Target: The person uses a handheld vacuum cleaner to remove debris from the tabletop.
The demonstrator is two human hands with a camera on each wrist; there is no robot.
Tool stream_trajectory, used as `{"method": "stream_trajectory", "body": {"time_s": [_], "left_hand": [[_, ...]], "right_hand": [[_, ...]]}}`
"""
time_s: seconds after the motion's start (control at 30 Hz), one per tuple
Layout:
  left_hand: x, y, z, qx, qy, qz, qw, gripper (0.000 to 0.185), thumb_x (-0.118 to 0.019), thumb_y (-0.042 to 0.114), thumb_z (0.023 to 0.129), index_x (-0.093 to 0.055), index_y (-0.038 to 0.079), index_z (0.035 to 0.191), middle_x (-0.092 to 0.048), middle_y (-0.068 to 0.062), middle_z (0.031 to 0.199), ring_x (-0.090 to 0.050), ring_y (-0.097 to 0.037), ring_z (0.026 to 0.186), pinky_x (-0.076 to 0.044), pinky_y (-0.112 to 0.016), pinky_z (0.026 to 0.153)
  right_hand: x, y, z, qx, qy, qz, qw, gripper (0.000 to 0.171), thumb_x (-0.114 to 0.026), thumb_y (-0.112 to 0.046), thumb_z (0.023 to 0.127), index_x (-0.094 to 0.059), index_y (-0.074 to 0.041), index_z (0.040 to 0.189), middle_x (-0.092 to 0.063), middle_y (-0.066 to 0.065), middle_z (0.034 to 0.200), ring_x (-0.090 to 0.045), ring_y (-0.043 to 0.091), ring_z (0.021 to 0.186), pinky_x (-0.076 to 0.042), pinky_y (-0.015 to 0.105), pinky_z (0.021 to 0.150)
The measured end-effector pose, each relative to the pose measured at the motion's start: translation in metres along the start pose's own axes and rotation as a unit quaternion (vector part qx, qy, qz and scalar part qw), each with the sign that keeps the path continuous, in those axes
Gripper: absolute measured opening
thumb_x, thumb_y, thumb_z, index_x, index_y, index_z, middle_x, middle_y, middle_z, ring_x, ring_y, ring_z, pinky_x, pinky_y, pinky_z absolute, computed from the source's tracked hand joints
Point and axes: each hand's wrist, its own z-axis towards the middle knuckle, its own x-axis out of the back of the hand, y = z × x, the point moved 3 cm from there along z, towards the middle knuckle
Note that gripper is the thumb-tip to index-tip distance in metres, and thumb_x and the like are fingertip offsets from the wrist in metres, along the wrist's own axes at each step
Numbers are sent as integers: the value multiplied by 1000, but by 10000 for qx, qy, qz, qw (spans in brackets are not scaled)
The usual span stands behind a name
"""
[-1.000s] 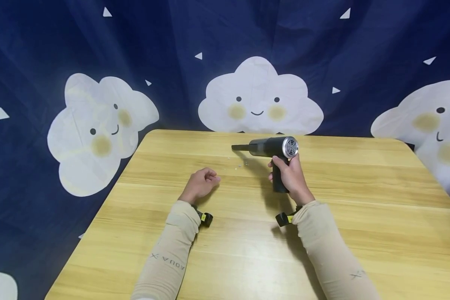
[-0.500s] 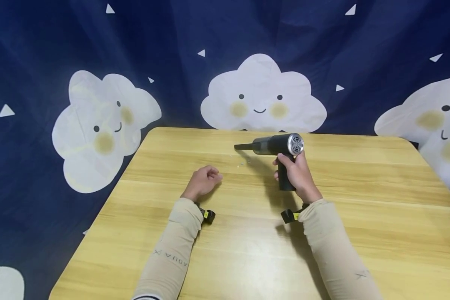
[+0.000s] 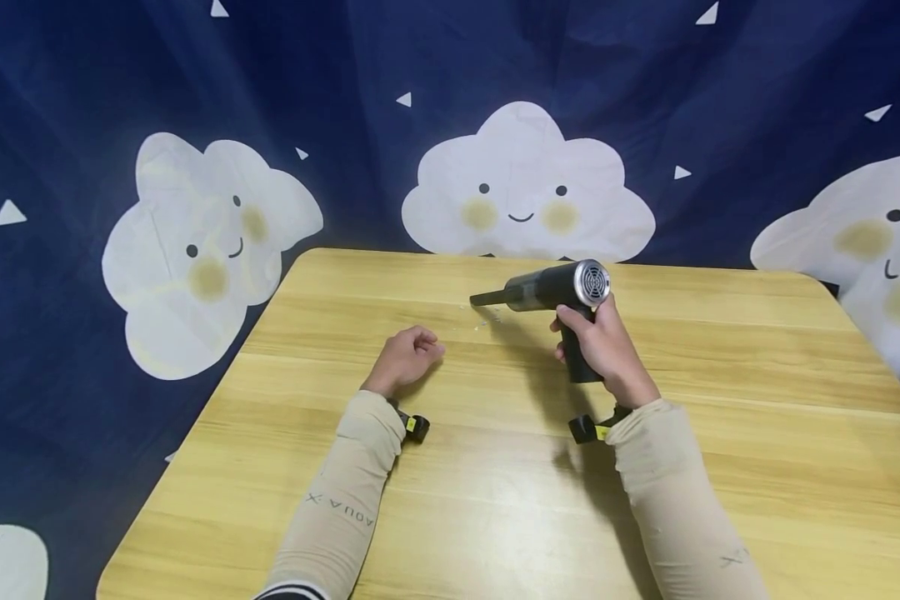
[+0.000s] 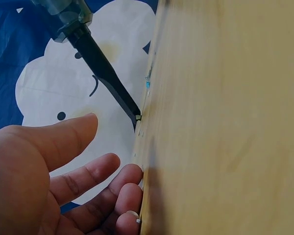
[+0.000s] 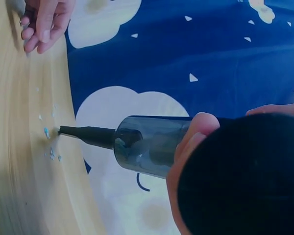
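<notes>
My right hand (image 3: 607, 350) grips the handle of a black handheld vacuum cleaner (image 3: 551, 287) with a round silver vent at its back. Its narrow nozzle (image 5: 90, 134) slants down to the left, the tip at or just above the tabletop among small pale and bluish scraps (image 5: 52, 154). Some bits show inside the smoky clear dust cup (image 5: 137, 159). To the left of the scraps, my left hand (image 3: 405, 358) rests on the table, fingers loosely bent and holding nothing. In the left wrist view its thumb (image 4: 73, 139) stands apart from the fingers.
The wooden table (image 3: 480, 500) has rounded far corners. Behind its far edge hangs a dark blue curtain (image 3: 360, 192) with white clouds and triangles. Both wrists wear small black cameras, the left one (image 3: 417, 428) and the right one (image 3: 583, 428).
The vacuum cleaner has shifted slightly right in the head view, and its nozzle has tipped downward toward the scraps. My left hand stays nearly still. The head view has moved a little.
</notes>
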Motion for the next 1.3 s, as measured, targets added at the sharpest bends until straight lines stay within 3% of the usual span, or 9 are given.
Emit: {"method": "stream_trajectory", "body": {"time_s": [0.3, 0.57, 0.8, 1.3], "left_hand": [[2, -1, 1, -48, 13, 11, 10000, 36, -61, 35, 96, -61, 8, 120, -64, -4, 108, -58, -21, 103, -47, -37, 93], [2, 0, 1, -14, -6, -34, 10000, 36, -62, 35, 95, -61, 9, 120, -63, -3, 108, -58, -21, 102, -46, -37, 93], [1, 0, 1, 6, 34, -66, 10000, 34, -62, 35, 96, -61, 9, 118, -63, -2, 105, -58, -21, 100, -47, -37, 91], [1, 1, -1, -10, 17, -66, 10000, 35, -62, 34, 95, -61, 8, 119, -63, -3, 106, -58, -22, 102, -46, -37, 93]], "right_hand": [[-2, -7, -4, -148, -98, -113, 9998, 52, -54, -19, 99, -24, -14, 141, -55, 18, 91, -56, 23, 53, -54, 38, 55], [-6, -4, -2, -105, -99, -92, 9999, 50, -53, -17, 99, -25, -14, 140, -53, 28, 97, -56, 23, 52, -53, 35, 54], [-13, 2, 0, -10, -72, -73, 9999, 50, -53, -15, 98, -25, -16, 140, -55, 21, 93, -56, 22, 51, -54, 39, 54], [-17, 8, 3, -31, -103, -58, 9999, 51, -52, -16, 99, -24, -14, 141, -56, 19, 91, -57, 21, 51, -53, 35, 53]]}}
